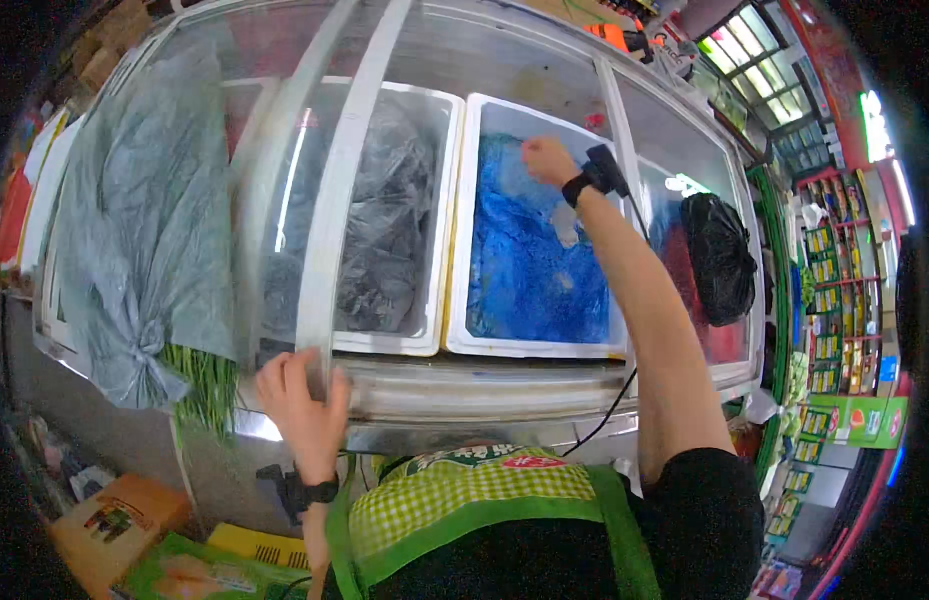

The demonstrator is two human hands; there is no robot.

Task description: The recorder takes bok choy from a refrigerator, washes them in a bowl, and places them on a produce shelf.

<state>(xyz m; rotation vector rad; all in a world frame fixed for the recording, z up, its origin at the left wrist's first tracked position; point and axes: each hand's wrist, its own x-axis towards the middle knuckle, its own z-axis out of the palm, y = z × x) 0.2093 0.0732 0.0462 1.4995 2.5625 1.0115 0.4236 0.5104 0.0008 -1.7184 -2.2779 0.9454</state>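
Setting: a shop aisle, with stocked shelves (834,290) to the right of a long chest freezer (484,390) that fills the middle of the view.
Freezer lid: a sliding glass lid (314,200) covers the left part of the freezer; the middle stands uncovered.
White boxes: two white foam boxes sit side by side inside the freezer; the left box (444,215) holds grey bags, the right box (467,230) holds a blue plastic bag (529,250).
Right hand: the right hand (546,160) reaches into the freezer, fingers curled down onto the far end of the blue plastic bag; whether it pinches the plastic I cannot tell.
Left hand: the left hand (302,395) lies flat and open on the near frame of the sliding glass lid, holding nothing.
Black bag: a knotted black bag (719,255) lies at the freezer's right end.
Grey bag: a tied grey bag (149,230) with green stalks (206,385) rests on the freezer's left end.
Floor: cartons (114,525) lie below the freezer's left corner.
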